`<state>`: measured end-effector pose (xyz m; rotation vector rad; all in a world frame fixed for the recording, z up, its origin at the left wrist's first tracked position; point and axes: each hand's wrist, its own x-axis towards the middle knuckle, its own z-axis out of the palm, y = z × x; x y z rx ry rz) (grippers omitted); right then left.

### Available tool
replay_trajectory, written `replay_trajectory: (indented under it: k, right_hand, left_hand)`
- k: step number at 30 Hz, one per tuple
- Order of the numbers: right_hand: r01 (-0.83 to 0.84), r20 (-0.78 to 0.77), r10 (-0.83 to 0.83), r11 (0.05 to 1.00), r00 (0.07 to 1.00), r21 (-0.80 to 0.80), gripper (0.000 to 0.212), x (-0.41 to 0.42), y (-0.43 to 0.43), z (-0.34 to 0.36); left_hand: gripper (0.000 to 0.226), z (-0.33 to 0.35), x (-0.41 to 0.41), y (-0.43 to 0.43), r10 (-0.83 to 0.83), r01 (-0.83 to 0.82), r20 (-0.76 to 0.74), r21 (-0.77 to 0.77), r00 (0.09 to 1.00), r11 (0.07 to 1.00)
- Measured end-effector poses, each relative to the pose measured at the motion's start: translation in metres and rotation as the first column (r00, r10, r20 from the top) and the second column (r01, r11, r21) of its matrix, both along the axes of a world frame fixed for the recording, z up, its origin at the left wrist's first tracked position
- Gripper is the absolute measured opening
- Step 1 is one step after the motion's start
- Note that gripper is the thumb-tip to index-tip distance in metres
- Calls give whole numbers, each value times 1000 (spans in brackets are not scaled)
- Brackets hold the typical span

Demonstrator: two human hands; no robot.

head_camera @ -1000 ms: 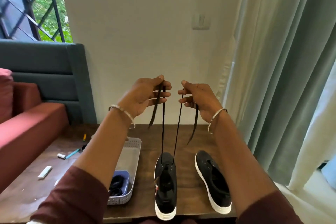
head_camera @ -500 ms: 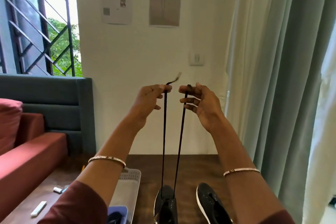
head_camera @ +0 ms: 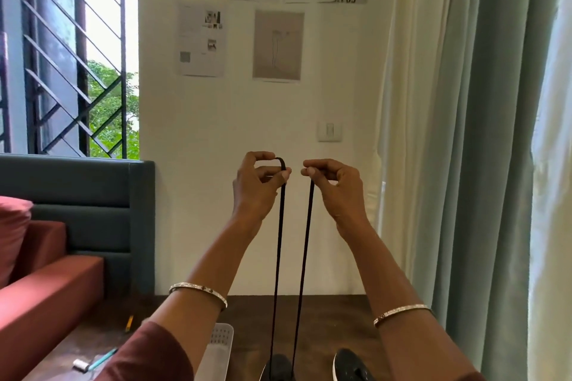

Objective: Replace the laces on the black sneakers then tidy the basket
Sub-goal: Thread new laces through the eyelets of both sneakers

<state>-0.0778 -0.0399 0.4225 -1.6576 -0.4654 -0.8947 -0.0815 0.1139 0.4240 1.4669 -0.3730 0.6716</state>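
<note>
Up they go! The left hand (head_camera: 257, 182) pinches one end of the lace (head_camera: 279, 241), the right hand (head_camera: 334, 182) pinches the other, strands taut down to the sneaker (head_camera: 278, 365). Early days, I'd judge: ends being evened, eyelets unseen. The second sneaker (head_camera: 349, 365) and basket (head_camera: 223, 337) wait on the surface (head_camera: 334, 318); a pen (head_camera: 103, 359) lies well left.

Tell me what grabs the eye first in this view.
The left hand and right hand, raised at centre frame, each pinch one end of a taut black shoelace. It runs down to a black sneaker at the bottom edge, a second sneaker right of it, a white basket left.
</note>
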Motion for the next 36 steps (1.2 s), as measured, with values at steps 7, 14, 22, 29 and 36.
replay_trajectory:
  k: [7, 14, 22, 29, 36]
  right_hand:
    - [-3, 33, 3, 1000, 999, 4, 15, 4, 9, 1]
    - [-19, -8, 20, 998, 1000, 54, 21, 1, 16, 4]
    - [-19, -16, 21, 997, 1000, 77, 17, 5, 16, 2]
    - [57, -115, -40, 988, 993, 141, 22, 24, -5, -42]
    - [290, -373, -261, 957, 890, 22, 20, 47, -36, -157]
  left_hand:
    - [32, 1, 6, 0, 54, -56, 43, 43, 998, 998]
    - [30, 1, 6, -2, 84, -88, 68, 66, 994, 994]
    - [21, 3, 8, -7, 102, -110, 88, 87, 991, 990]
    - [19, -41, 29, 8, 241, -232, -79, 109, 967, 967]
    - [32, -166, 60, 35, 441, -245, -318, 502, 839, 830]
